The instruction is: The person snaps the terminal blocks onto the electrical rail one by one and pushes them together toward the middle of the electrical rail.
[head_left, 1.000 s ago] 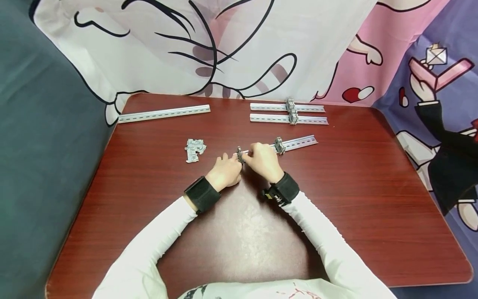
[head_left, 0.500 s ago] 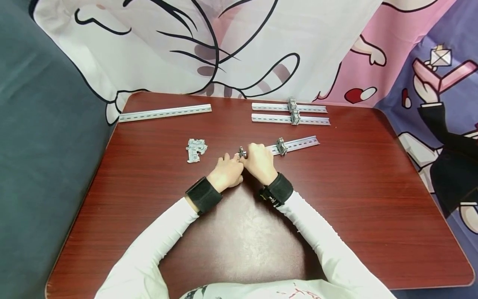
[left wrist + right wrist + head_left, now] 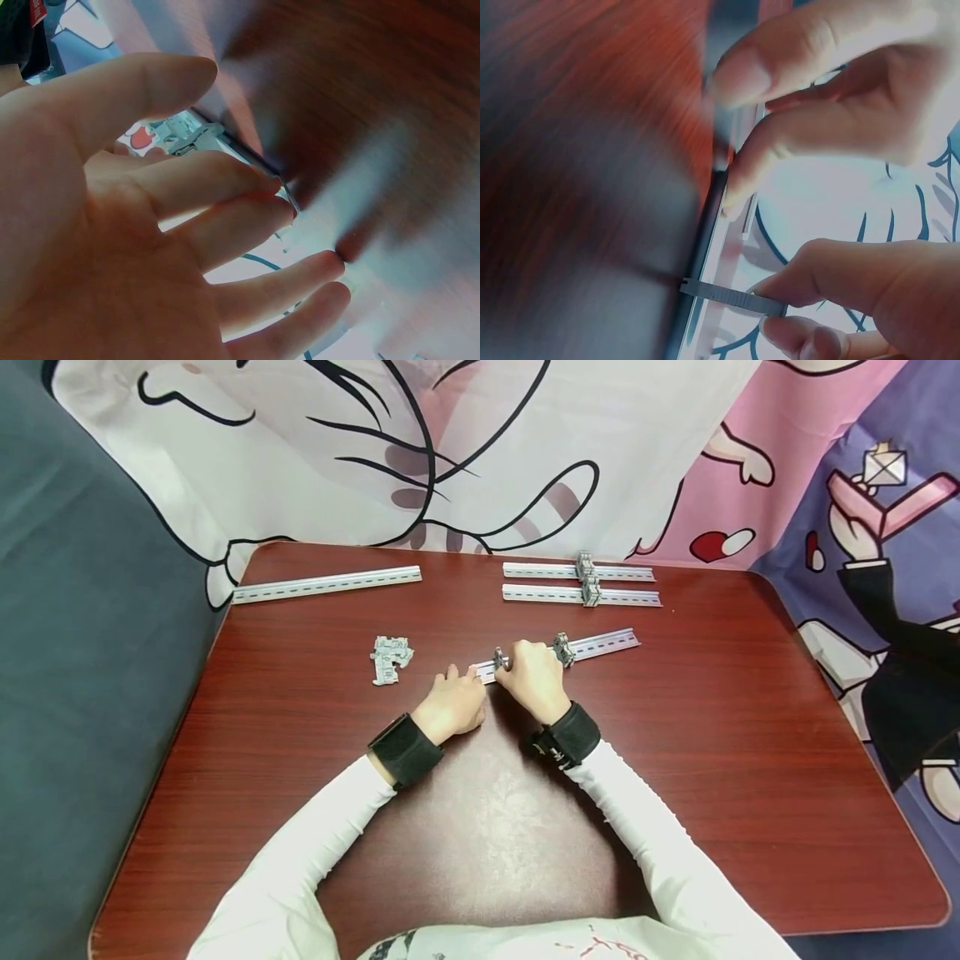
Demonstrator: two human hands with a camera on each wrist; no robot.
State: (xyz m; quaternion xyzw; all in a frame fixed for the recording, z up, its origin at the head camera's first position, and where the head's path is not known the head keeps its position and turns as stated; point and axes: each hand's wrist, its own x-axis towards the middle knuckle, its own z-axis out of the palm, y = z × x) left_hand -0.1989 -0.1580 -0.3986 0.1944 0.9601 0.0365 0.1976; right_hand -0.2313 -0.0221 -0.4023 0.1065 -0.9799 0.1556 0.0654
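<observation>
Grey clip (image 3: 724, 295) on rail (image 3: 602, 645), in right hand (image 3: 536, 681)

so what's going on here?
A person is pinching a thin grey clip with the right hand, on or against a metal rail; can't tell if it's seated. The left hand touches the rail's left end. A block sits on the rail, right of the clip. A pale part lies loose to the left. Behind are two rails, each with a block, and one bare strip.

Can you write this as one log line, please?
left hand: touching end of rail; right hand: pinching gray clip at rail; pale piece: lying apart
</observation>
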